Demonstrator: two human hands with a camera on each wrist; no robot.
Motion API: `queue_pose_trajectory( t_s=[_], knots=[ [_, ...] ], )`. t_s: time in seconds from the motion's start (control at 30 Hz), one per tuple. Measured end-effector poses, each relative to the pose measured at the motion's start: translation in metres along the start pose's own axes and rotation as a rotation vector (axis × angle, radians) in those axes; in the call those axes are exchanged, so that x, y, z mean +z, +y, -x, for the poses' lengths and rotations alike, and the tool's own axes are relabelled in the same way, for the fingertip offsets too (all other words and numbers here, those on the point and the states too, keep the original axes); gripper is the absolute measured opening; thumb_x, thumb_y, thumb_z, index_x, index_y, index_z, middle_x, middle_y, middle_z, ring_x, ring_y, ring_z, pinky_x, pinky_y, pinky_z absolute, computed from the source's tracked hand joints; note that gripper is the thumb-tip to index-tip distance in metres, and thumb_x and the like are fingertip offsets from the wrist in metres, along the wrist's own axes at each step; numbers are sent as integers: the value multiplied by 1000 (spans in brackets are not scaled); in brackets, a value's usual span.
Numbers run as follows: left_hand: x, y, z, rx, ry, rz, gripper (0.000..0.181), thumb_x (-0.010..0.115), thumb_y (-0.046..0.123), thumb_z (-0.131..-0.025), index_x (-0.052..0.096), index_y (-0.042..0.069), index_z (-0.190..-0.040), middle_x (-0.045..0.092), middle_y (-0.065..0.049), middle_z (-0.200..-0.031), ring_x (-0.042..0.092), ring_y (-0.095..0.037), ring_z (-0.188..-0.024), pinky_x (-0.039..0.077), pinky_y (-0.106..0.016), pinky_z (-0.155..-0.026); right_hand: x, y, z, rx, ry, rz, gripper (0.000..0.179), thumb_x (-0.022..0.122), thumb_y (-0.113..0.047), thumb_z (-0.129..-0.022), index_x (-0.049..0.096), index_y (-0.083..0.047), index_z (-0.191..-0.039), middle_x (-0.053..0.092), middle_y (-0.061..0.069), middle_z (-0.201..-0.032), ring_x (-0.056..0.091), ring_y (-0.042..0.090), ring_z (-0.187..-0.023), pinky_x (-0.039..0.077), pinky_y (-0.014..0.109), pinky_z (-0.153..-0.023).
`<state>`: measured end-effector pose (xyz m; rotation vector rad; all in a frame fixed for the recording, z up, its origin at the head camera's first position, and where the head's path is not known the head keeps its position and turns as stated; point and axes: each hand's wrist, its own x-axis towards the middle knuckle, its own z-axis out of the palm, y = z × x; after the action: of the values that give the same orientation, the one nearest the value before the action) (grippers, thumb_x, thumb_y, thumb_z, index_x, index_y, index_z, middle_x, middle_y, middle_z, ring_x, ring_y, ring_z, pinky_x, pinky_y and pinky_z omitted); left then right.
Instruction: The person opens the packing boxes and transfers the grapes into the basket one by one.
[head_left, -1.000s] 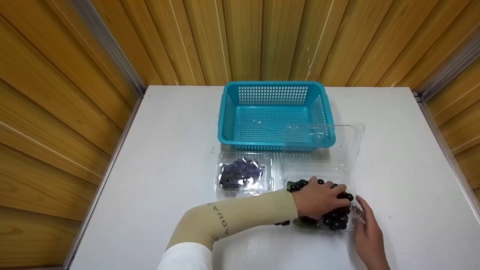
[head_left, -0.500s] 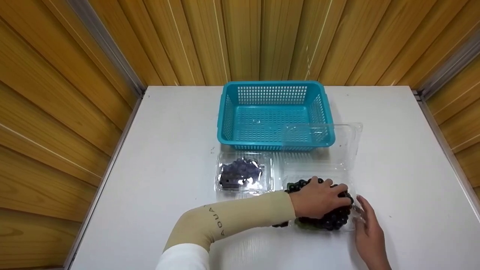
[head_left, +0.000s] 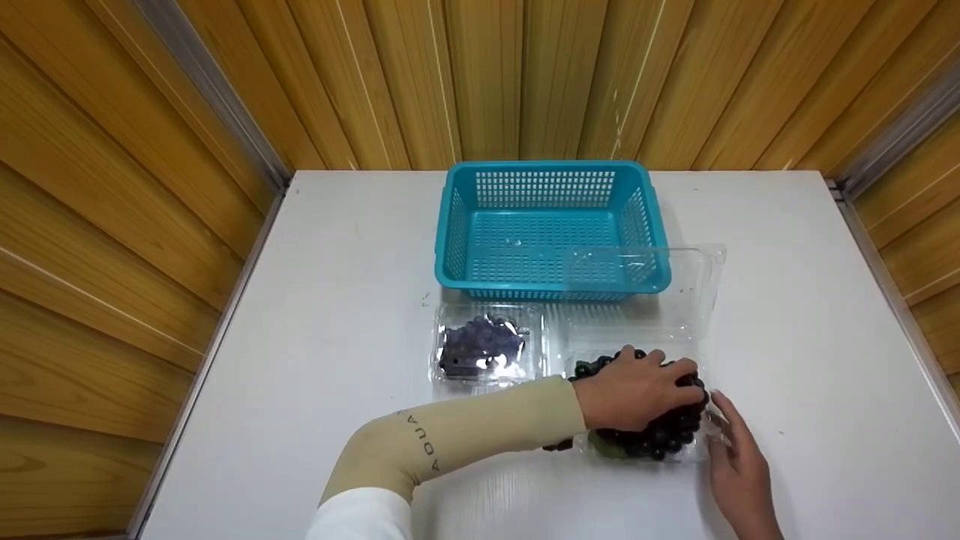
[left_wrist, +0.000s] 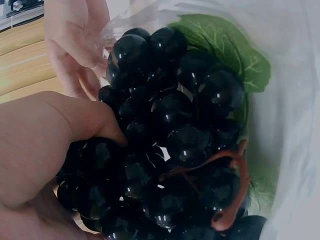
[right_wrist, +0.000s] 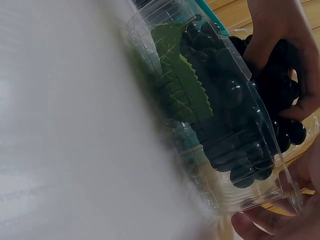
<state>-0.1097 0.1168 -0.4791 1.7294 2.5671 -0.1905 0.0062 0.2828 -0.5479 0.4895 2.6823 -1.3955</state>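
A bunch of dark, glossy grapes (head_left: pixel 660 442) with a reddish-brown stem (left_wrist: pixel 243 187) sits in a clear plastic clamshell box (right_wrist: pixel 227 202). My left hand (head_left: pixel 630 394) reaches across from the left and grips the bunch from above, fingers spread over it and thumb pressed among the grapes. At the box's right end, my right hand (head_left: pixel 739 465) holds the wall, with its fingers at the rim. Green leaves (left_wrist: pixel 220 47) lie beside and under the grapes. The open lid (head_left: pixel 686 300) is folded back and overlaps the basket in the head view.
A smaller closed clear box (head_left: pixel 487 349) of purple grapes stands to the left. Behind both boxes is a turquoise plastic basket (head_left: pixel 499 286) with perforated walls. Everything stands on a white table (head_left: pixel 330 300), enclosed by wood-look panels (head_left: pixel 487 82).
My left hand has shifted slightly leftward and upward in the head view, and the bunch has moved a little with it. My right hand has stayed at the box's right end.
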Motion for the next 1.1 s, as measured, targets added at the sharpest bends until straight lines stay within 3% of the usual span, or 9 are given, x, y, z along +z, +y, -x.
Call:
queue_pose_trajectory(
  t_s=[0.23, 0.57, 0.63, 0.73, 0.8, 0.87, 0.97, 1.1],
  knots=[
    [-8, -2, 3, -4, 27, 4, 45, 61, 28, -92, 44, 36, -133, 39, 9, -143, 55, -14, -109, 52, -32, -77, -1, 0, -1, 39, -8, -33, 57, 35, -22, -105, 13, -28, -156, 24, 5, -161, 34, 36, -141, 38, 56, -104],
    [-17, -7, 6, -8, 28, 34, 49, 65, 29, -90, 44, 37, -134, 38, 10, -145, 55, -15, -111, 53, -33, -79, -3, 0, -2, 47, -27, -43, 57, 36, -22, -105, 13, -24, -156, 23, 7, -161, 33, 37, -142, 34, 60, -107],
    [-19, -9, 7, -15, 27, 39, 50, 66, 30, -90, 44, 37, -134, 37, 10, -146, 55, -15, -112, 53, -33, -79, -3, 0, -1, 36, -13, -18, 56, 37, -24, -105, 15, -25, -156, 26, 5, -160, 35, 30, -142, 39, 44, -110],
    [-23, -10, 9, -23, 32, 50, 52, 68, 32, -88, 44, 37, -134, 36, 9, -147, 54, -16, -112, 52, -33, -79, -3, -1, 0, 14, 18, 30, 54, 39, -25, -104, 20, -26, -155, 32, 3, -157, 39, 0, -134, 41, 17, -101],
    [-25, -12, 11, -28, 33, 53, 54, 69, 33, -87, 44, 37, -135, 35, 9, -147, 55, -16, -112, 52, -32, -79, -2, -1, 1, -7, 33, 48, 53, 40, -25, -104, 22, -26, -154, 34, 3, -156, 35, -16, -122, 43, 15, -97],
    [-28, -13, 12, -27, 42, 52, 56, 71, 34, -85, 44, 36, -135, 35, 8, -147, 55, -17, -112, 52, -32, -78, -2, -1, 0, -18, 38, 25, 53, 40, -24, -104, 24, -25, -154, 34, 4, -157, 29, -24, -114, 45, 31, -103],
    [-31, -14, 15, -27, 49, 51, 60, 74, 36, -83, 44, 35, -135, 36, 7, -147, 56, -17, -110, 53, -33, -77, -2, -1, -1, -25, 30, -6, 52, 39, -23, -104, 25, -24, -154, 29, 5, -159, 29, -24, -114, 39, 56, -104],
    [-37, -16, 17, -30, 48, 54, 62, 75, 38, -82, 43, 35, -135, 35, 7, -147, 55, -17, -111, 53, -33, -79, -3, -2, -2, -17, 12, -9, 52, 38, -23, -104, 24, -22, -154, 24, 5, -161, 39, 4, -135, 38, 60, -104]
  ],
)
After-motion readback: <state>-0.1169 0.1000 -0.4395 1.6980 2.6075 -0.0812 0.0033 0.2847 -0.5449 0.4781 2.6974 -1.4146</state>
